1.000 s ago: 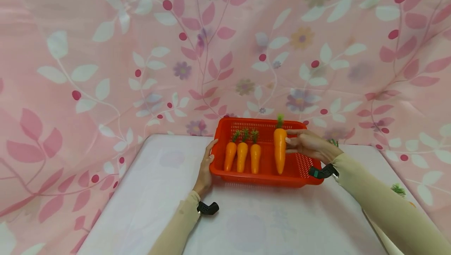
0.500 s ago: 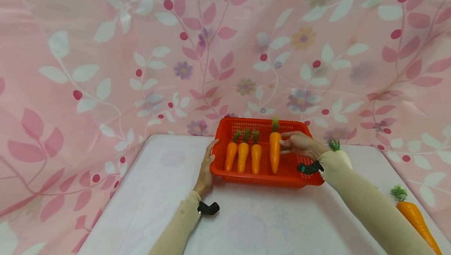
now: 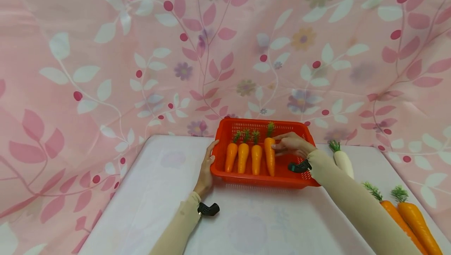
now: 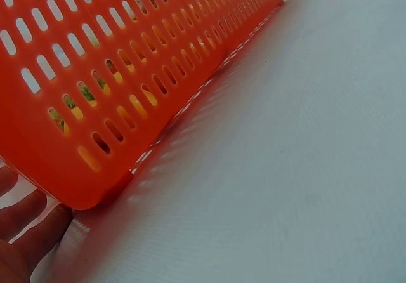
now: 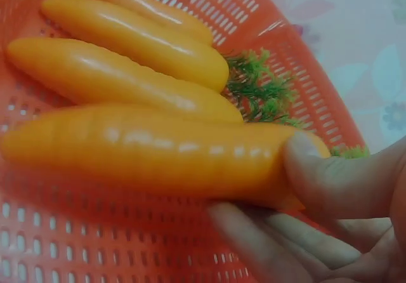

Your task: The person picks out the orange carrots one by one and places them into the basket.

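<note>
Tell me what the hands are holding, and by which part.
The right hand pinches a carrot near its leafy end; the left hand holds the red basket by its left rim.

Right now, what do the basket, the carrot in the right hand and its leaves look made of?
Basket: apparently moulded plastic, semi-gloss; thin slotted walls.
Carrot in right hand: likely plastic or coated foam, glossy; bright highlights on smooth skin.
Leaves: probably soft plastic, can't be sure; spiky green sprigs, finish unclear.
</note>
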`<state>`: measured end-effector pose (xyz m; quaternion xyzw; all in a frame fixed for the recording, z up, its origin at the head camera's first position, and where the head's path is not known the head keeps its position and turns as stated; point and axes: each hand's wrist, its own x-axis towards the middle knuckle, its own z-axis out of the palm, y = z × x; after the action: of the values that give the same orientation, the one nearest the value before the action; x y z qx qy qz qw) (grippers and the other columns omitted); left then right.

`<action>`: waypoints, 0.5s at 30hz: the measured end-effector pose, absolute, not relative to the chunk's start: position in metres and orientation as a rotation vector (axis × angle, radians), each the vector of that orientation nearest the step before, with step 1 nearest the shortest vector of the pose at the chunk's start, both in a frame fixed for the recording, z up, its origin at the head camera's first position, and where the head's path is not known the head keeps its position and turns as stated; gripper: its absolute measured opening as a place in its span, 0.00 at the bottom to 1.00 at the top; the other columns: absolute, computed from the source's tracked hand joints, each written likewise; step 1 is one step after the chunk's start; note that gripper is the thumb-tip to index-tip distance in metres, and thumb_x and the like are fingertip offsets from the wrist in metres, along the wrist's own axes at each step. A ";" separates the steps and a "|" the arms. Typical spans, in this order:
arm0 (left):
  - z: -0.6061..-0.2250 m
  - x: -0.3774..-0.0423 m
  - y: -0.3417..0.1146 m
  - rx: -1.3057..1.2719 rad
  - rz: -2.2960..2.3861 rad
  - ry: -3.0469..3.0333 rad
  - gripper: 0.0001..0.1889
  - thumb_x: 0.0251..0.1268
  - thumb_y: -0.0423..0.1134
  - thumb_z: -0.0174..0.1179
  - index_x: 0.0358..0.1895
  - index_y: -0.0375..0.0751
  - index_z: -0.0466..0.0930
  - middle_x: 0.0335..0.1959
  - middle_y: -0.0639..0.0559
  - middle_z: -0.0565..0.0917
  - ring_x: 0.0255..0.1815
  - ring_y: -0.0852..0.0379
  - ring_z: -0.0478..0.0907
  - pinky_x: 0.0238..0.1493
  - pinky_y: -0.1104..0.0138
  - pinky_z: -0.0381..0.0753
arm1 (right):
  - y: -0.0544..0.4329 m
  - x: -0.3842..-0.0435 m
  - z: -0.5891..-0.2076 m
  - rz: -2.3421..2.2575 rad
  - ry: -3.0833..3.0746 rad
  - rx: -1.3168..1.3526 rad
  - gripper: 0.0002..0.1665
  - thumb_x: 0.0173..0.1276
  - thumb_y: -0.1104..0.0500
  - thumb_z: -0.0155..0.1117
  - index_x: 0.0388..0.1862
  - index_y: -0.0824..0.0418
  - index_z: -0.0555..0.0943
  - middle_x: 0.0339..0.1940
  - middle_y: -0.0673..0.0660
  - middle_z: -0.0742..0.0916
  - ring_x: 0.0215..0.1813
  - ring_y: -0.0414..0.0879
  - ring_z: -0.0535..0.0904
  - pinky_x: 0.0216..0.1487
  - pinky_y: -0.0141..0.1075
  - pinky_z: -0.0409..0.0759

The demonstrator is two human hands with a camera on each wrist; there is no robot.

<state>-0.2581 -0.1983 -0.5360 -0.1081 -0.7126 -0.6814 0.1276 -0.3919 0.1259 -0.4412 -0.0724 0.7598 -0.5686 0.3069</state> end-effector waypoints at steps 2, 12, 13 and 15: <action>-0.535 -0.258 -0.198 -0.321 -1.974 -2.068 0.30 0.82 0.48 0.33 0.84 0.60 0.57 0.86 0.58 0.56 0.86 0.44 0.55 0.82 0.37 0.59 | 0.123 -0.394 -0.443 -1.477 2.042 -0.193 0.38 0.78 0.64 0.64 0.80 0.77 0.63 0.74 0.76 0.75 0.57 0.53 0.89 0.64 0.55 0.84; -0.540 -0.258 -0.197 -0.339 -1.952 -2.071 0.30 0.82 0.48 0.33 0.85 0.58 0.57 0.86 0.57 0.57 0.86 0.44 0.56 0.82 0.37 0.59 | 0.118 -0.398 -0.454 -1.335 2.181 -0.172 0.36 0.75 0.60 0.70 0.74 0.77 0.71 0.67 0.74 0.83 0.52 0.56 0.92 0.58 0.50 0.88; -0.540 -0.258 -0.198 -0.340 -1.950 -2.072 0.30 0.82 0.48 0.33 0.85 0.58 0.57 0.86 0.58 0.57 0.86 0.44 0.56 0.82 0.37 0.59 | 0.118 -0.399 -0.454 -1.330 2.183 -0.173 0.36 0.74 0.60 0.70 0.74 0.77 0.72 0.67 0.74 0.83 0.52 0.56 0.92 0.58 0.50 0.88; -0.539 -0.258 -0.199 -0.344 -1.943 -2.069 0.30 0.83 0.48 0.32 0.84 0.58 0.57 0.86 0.57 0.57 0.86 0.43 0.57 0.82 0.37 0.59 | 0.116 -0.400 -0.454 -1.319 2.184 -0.173 0.35 0.74 0.60 0.71 0.73 0.77 0.73 0.66 0.73 0.84 0.52 0.56 0.92 0.57 0.49 0.89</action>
<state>-0.2584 -0.1991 -0.5392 -0.1193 -0.7166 -0.6727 0.1408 -0.4003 0.1164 -0.4537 -0.0646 0.8179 -0.4940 0.2878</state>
